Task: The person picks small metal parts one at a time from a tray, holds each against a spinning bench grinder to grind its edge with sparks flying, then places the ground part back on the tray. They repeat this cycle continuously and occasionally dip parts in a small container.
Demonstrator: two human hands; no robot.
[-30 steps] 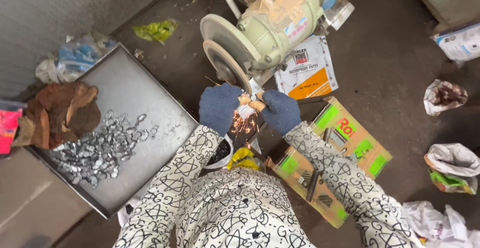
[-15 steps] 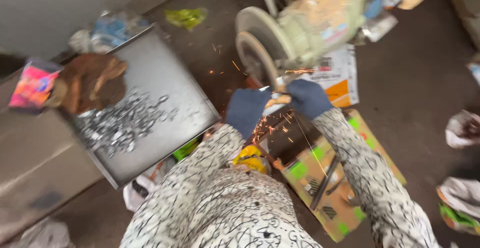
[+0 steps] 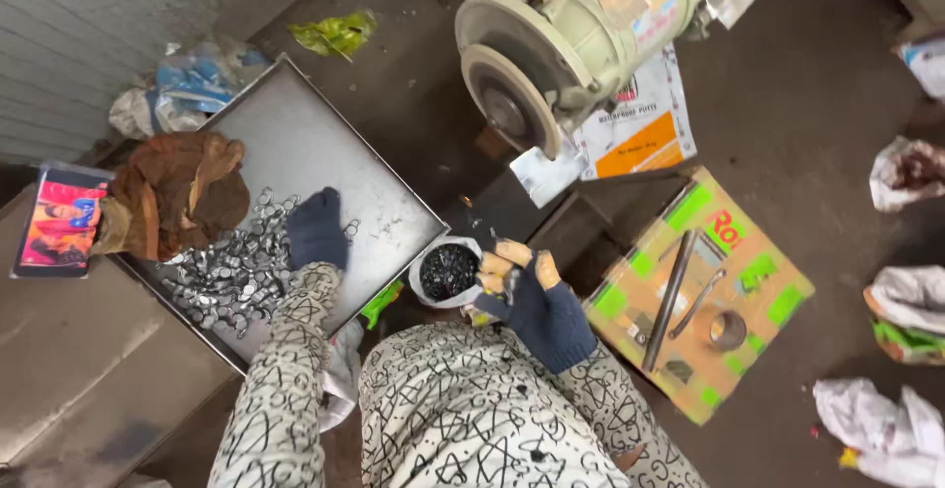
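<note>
Two gloved hands work apart now. Far left, a phone (image 3: 56, 218) lies on the bench beside a brown rag (image 3: 172, 193) that sits on the corner of a metal tray (image 3: 325, 144). A heap of small metal rings (image 3: 231, 262) covers the tray's near end, and the left hand (image 3: 317, 230) rests on that heap with fingers loosely curled down into the pieces; whether it has one pinched I cannot tell. Next comes a small white tub (image 3: 445, 272) of dark finished bits at the person's knee. The right hand (image 3: 527, 291) hovers just beside the tub, its bare fingertips (image 3: 509, 252) pinching a small metal piece. Above stands the grinder wheel (image 3: 512, 99), with nothing pressed to it. Further right, a flattened cardboard box (image 3: 704, 281) carries a rod and a metal ring.

My guess is the job is far from over: the heap on the tray looks much larger than what the tub holds.

Half a second back both hands were together at the wheel with sparks flying; now the sparks are gone, the left hand has gone to the tray and the right has dropped toward the tub
</note>
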